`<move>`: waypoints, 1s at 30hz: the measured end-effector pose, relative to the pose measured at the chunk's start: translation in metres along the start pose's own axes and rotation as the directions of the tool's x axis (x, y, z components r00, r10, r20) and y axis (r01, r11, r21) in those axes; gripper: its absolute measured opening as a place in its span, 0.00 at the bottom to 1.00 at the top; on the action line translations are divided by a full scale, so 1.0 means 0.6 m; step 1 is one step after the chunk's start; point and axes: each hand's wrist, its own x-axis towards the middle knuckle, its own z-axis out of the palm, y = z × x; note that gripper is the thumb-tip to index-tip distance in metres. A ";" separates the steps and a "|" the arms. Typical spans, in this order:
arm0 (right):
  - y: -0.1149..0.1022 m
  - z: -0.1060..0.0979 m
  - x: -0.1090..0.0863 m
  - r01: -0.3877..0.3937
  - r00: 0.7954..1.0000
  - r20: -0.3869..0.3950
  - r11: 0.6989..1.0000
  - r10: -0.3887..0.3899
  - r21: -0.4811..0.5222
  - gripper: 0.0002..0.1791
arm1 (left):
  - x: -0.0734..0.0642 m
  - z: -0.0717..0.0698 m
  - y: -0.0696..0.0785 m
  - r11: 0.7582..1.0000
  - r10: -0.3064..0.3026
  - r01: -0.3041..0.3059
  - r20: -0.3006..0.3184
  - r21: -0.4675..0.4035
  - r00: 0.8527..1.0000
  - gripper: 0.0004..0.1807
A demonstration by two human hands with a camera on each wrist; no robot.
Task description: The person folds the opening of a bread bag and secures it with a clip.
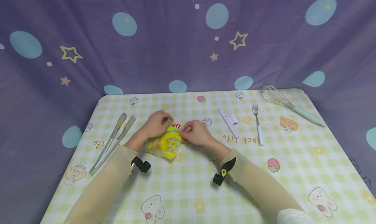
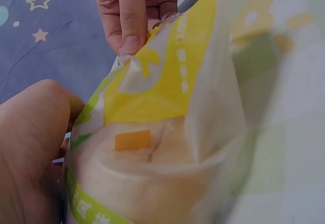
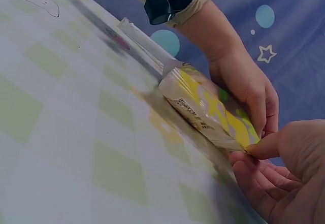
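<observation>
A clear plastic bread bag (image 1: 164, 144) with yellow and green print lies on the table in the head view. Pale bread (image 2: 152, 178) shows through its film in the left wrist view. The left hand (image 1: 157, 123) holds the bag's upper left side with curled fingers; some of its fingertips are hidden behind the film. At the bag's right corner, the right hand (image 1: 197, 132) pinches the edge between thumb and forefinger, as the right wrist view shows the right thumb (image 3: 266, 147) on the film. Both hands are close together along the bag's far edge.
Long metal tongs (image 1: 113, 142) lie left of the bag. Over to the right are a lilac ruler-like strip (image 1: 228, 122), a fork (image 1: 258, 126) with a pale blue handle and a whisk (image 1: 290, 105). A purple curtain (image 1: 176, 54) hangs behind the checked tablecloth (image 1: 182, 198).
</observation>
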 end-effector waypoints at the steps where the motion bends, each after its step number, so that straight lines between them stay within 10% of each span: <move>1: 0.000 0.000 0.000 0.003 1.000 0.002 1.000 -0.003 0.005 0.08 | 0.000 0.000 -0.001 1.000 0.003 -0.003 -0.002 -0.008 1.000 0.12; 18: 0.005 -0.011 0.008 0.143 0.988 -0.028 0.977 -0.149 -0.157 0.04 | 0.001 0.001 -0.022 0.995 0.044 -0.046 -0.029 -0.093 0.999 0.07; 30: 0.008 -0.008 0.002 0.211 0.976 -0.035 0.974 -0.214 -0.078 0.06 | -0.012 -0.011 -0.031 0.986 0.077 -0.078 -0.015 -0.147 0.997 0.03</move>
